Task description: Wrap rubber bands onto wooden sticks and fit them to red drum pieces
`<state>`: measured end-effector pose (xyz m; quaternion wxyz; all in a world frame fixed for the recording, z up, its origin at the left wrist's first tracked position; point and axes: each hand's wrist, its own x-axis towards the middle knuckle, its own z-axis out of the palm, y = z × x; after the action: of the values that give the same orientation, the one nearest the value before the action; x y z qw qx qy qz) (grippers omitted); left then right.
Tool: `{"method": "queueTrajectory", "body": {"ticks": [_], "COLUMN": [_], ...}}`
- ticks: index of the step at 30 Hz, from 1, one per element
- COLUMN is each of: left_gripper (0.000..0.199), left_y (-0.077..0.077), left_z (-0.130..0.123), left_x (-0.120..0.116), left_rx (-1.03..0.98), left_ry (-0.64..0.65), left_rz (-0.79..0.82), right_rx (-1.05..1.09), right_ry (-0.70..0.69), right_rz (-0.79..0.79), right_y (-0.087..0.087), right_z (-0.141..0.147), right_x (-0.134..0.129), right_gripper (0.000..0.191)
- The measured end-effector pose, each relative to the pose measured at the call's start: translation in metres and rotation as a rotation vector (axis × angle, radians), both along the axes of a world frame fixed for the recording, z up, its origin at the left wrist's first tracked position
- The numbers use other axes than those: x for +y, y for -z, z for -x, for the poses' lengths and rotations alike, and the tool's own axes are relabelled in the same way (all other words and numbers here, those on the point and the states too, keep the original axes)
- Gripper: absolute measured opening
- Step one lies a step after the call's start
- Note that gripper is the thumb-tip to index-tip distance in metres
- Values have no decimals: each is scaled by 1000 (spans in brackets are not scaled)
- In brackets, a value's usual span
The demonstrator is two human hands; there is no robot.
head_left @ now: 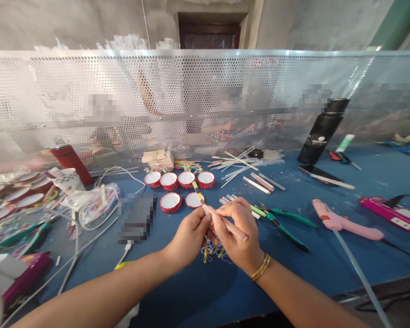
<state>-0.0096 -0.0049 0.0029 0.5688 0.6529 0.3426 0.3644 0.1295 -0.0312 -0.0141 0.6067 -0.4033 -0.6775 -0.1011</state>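
Note:
My left hand [190, 232] pinches a thin stick [198, 193] with green, yellow and brown bands, held upright and slightly tilted. In my right hand [237, 225] is a pale pinkish marker [233, 228], its near end pointing down to the right and its far end close to the lower part of the stick. Fingertips of both hands are almost together. Colourful threads [212, 252] hang or lie just below the hands. Beyond them are small red-rimmed white discs [170, 201], in stacks.
Green-handled pliers [283, 221] and a pink glue gun [346, 223] lie to the right. A black bottle [319, 134] stands behind. Left are a phone [137, 218], cables and a red bottle [71, 161]. A perforated metal screen [191, 105] runs along the back.

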Motion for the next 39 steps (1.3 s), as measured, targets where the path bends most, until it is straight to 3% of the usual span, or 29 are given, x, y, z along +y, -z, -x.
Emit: {"method": "queueTrajectory", "body": {"ticks": [39], "left_gripper": [44], "left_y": [-1], "left_z": [0], "left_x": [-1], "left_rx": [-3], "left_ry": [-6], "left_rz": [14], "right_rx": [11], "right_ry": [13], "right_rz": [-5], "right_y": [-2], "right_z": [0], "right_x": [0], "right_gripper": [8]}}
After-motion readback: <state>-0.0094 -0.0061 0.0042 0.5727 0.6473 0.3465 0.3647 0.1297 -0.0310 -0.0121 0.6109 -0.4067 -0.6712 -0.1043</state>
